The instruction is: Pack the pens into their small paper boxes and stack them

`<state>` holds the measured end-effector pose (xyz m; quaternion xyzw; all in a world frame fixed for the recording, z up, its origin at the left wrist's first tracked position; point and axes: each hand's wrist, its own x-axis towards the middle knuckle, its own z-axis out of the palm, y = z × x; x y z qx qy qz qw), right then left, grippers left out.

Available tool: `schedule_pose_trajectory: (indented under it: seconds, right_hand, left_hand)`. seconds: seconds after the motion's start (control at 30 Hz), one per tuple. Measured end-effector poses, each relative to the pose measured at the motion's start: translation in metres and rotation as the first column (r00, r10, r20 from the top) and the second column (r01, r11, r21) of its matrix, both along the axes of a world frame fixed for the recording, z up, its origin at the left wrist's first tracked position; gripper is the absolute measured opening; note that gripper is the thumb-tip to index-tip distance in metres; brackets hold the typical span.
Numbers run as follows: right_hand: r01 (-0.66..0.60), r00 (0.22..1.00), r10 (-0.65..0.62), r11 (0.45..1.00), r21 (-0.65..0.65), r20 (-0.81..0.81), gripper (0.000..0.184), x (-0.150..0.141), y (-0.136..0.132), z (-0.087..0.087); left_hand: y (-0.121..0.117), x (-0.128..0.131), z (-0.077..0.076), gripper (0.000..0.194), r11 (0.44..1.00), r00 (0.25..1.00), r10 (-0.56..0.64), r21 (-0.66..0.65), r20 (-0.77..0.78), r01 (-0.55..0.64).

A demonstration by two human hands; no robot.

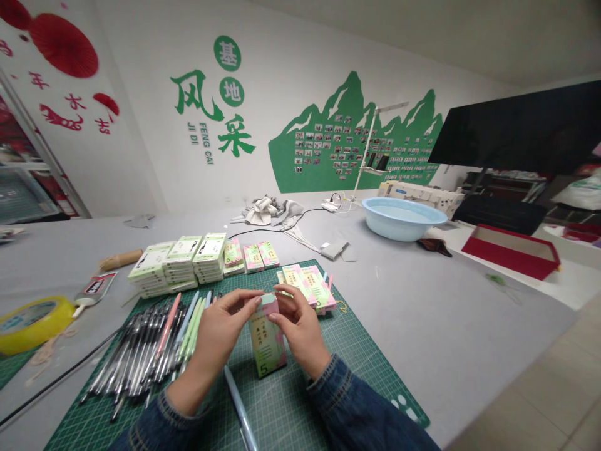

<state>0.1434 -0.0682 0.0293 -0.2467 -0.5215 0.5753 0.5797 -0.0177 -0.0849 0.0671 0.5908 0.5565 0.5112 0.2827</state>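
A small green and pink box (267, 341), printed with Chinese characters and the number 5, stands upright between a person's 2 bare hands, over the middle of a green cutting mat (352, 369). The left hand (220, 326) pinches the box's top edge between thumb and fingers; the right hand (303, 326) grasps its upper right side, thumb across the front. Whether the bottom of the box touches the mat is hard to tell. Both arms wear dark denim sleeves (350, 398).

Just in front of the box, a light blue pen (240, 407) lies on the mat. Behind the right hand is a group of similar printed boxes (312, 288). To the left, a broad heap of clear and black pens (136, 351) spreads over the mat, with a coral pen (168, 322) and pale green pens (191, 331) among them. Beyond the heap rise 3 stacks of white and green boxes (209, 254).

Farther out on the grey table (413, 313) are a roll of yellow tape (40, 322) at the far left, crumpled cloth (267, 211) at the back, and a pale blue basin (404, 219) at the back right. On the white wall behind, a green mountain design (352, 100) carries rows of small photos
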Motion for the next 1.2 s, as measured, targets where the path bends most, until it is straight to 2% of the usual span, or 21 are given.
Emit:
schedule_pose_trajectory:
  seconds: [0.23, 0.53, 0.67, 0.83, 1.0, 1.07, 1.13, 1.2]
  right_hand:
    - [0.032, 0.997, -0.035, 0.999, 0.039, 0.072, 0.046, 0.0, 0.0, -0.001]
    - [0.069, 0.984, -0.09, 0.989, 0.131, 0.155, 0.044, 0.002, -0.001, 0.001]
    - [0.141, 0.973, -0.165, 0.979, 0.148, 0.164, 0.033, 0.003, -0.001, -0.002]
    - [0.175, 0.973, -0.191, 0.977, 0.121, 0.132, 0.028, 0.002, -0.001, -0.002]
    - [0.169, 0.977, -0.181, 0.98, 0.104, 0.112, 0.022, 0.005, 0.002, 0.001]
    - [0.132, 0.978, -0.146, 0.986, 0.102, 0.146, 0.03, 0.006, 0.003, -0.001]
    - [0.117, 0.965, -0.135, 0.989, 0.091, 0.225, 0.057, 0.006, 0.0, -0.007]
    - [0.155, 0.908, -0.186, 0.982, 0.111, 0.375, 0.087, 0.003, -0.008, -0.016]
  left_hand:
    - [0.005, 0.0, 0.001, 0.026, 0.999, 0.999, 0.043, 0.011, -0.029, -0.042]
    - [-0.006, 0.005, 0.008, 0.022, 0.984, 0.982, -0.013, 0.173, -0.191, 0.047]
    - [-0.01, 0.001, -0.002, 0.02, 0.973, 0.979, -0.059, 0.206, -0.194, 0.1]
    - [-0.015, -0.004, -0.022, 0.032, 0.992, 0.998, -0.039, 0.115, -0.049, 0.044]
    - [-0.016, -0.004, -0.028, 0.03, 0.994, 0.998, -0.051, 0.098, -0.024, 0.053]
    - [-0.013, -0.007, -0.028, 0.03, 0.994, 0.999, -0.05, 0.094, -0.009, 0.051]
    - [-0.008, -0.011, -0.028, 0.033, 0.997, 0.997, -0.029, 0.077, 0.068, 0.023]
    - [-0.002, -0.017, -0.026, 0.039, 0.998, 0.98, 0.019, 0.055, 0.2, -0.03]
